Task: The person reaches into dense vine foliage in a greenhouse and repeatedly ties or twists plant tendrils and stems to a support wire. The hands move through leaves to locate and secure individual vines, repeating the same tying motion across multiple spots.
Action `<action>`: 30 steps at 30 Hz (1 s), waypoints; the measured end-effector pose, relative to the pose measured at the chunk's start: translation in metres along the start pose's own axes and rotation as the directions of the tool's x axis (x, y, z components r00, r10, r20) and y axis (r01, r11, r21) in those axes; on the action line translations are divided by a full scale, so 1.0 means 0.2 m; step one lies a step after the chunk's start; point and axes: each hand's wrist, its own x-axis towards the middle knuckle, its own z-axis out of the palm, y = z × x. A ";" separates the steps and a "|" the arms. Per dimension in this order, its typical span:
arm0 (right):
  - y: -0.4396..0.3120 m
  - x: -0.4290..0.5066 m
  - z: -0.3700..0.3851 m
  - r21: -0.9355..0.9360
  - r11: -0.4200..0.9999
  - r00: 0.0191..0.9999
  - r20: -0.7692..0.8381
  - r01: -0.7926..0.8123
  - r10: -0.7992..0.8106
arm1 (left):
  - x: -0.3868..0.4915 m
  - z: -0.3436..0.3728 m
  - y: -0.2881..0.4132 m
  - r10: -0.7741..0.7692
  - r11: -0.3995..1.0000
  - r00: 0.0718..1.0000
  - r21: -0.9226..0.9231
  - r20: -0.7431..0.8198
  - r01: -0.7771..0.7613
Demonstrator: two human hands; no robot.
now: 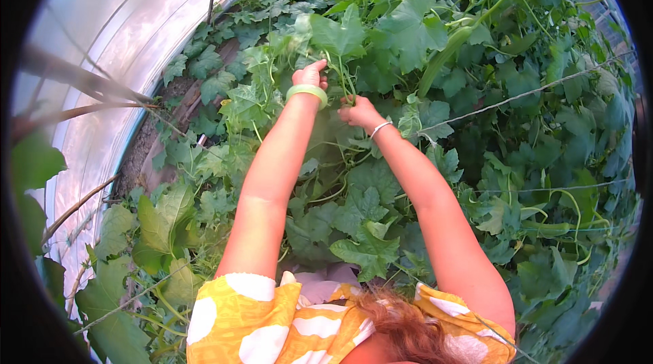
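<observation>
Both arms reach forward into leafy climbing vines. My left hand (310,75), with a pale green bangle at its wrist, is at a vine shoot near a large lobed leaf (337,35); its fingers are partly curled, and their hold is unclear. Lower and to the right, my right hand (358,110), with a thin silver-coloured bracelet, has its fingers closed on green vine stems (347,81) that run up toward that leaf. To the right of my hands hangs a long green ridged gourd (445,58).
A twisted rope (510,101) crosses the foliage at the right, above a smaller green gourd (548,229). Curved plastic sheeting (107,53) stands at the left, with bare sticks (81,203) before it. Another cord (132,300) crosses the lower left.
</observation>
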 end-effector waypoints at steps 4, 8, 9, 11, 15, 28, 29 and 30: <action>-0.06 -0.02 -0.13 0.442 0.896 0.999 -0.010 0.034 -0.032 | 0.02 0.00 0.06 0.490 0.709 0.869 0.550 0.067 -0.442; -0.04 -0.03 -0.16 0.566 0.815 0.991 -0.112 0.122 -0.071 | 0.12 -0.02 -0.03 0.772 0.370 0.617 0.683 0.151 -0.630; -0.02 -0.02 -0.15 0.417 0.907 0.994 -0.105 0.065 -0.022 | 0.15 -0.04 -0.10 0.678 0.413 0.722 0.739 0.140 -0.532; 0.03 -0.02 -0.15 0.091 0.995 0.996 -0.085 -0.029 0.036 | 0.18 -0.11 -0.26 0.499 0.445 0.860 0.819 0.110 -0.363; 0.12 -0.02 -0.21 -0.136 0.989 0.967 -0.253 -0.063 0.027 | 0.17 -0.32 -0.47 0.307 0.199 0.938 0.953 0.161 -0.228; 0.18 -0.07 -0.28 -0.178 0.963 0.875 -0.408 0.202 -0.259 | -0.03 -0.38 -0.51 0.336 0.615 0.899 0.657 0.281 -0.436; 0.17 -0.08 -0.28 -0.056 0.965 0.877 -0.405 0.256 -0.257 | -0.04 -0.37 -0.49 0.385 0.555 0.882 0.696 0.271 -0.456; 0.16 -0.09 -0.28 -0.170 0.960 0.886 -0.377 0.222 -0.271 | -0.04 -0.35 -0.47 0.384 0.498 0.890 0.756 0.246 -0.424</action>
